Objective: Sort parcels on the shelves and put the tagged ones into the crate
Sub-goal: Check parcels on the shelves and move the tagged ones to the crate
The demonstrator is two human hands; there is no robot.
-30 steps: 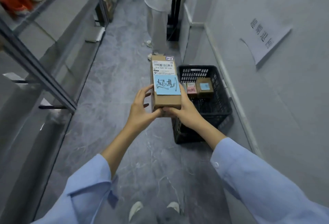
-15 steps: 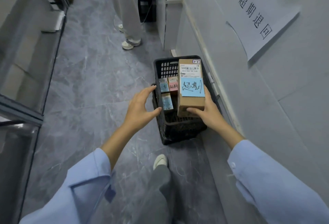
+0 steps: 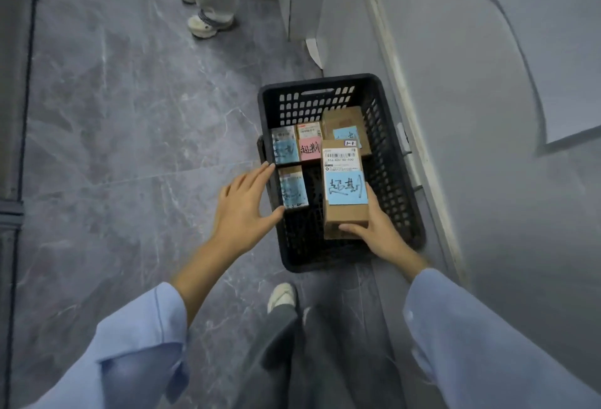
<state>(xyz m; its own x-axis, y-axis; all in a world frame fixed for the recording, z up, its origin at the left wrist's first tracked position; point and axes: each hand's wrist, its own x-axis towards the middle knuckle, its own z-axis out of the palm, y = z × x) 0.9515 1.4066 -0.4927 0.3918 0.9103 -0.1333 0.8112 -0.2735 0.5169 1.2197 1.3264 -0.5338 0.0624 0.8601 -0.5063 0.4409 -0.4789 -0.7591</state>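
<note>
A grey marbled floor (image 3: 130, 115) runs beside a pale wall (image 3: 487, 181), and a black slatted crate (image 3: 400, 200) stands against that wall. Over the crate's right half is a long cardboard parcel (image 3: 345, 217) with a blue tag (image 3: 346, 188). The right hand (image 3: 382, 234) holds its near end, fingers curled round it. The left hand (image 3: 244, 207) hovers at the crate's left rim, fingers spread wide and holding nothing. Inside lie a brown parcel (image 3: 344, 120), a pink-tagged parcel (image 3: 309, 145) and two blue-tagged small parcels (image 3: 293, 188).

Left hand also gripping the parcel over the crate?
No, only the right hand grips the brown cardboard parcel with the blue tag; the left hand is open beside the black plastic crate's left rim.
</note>
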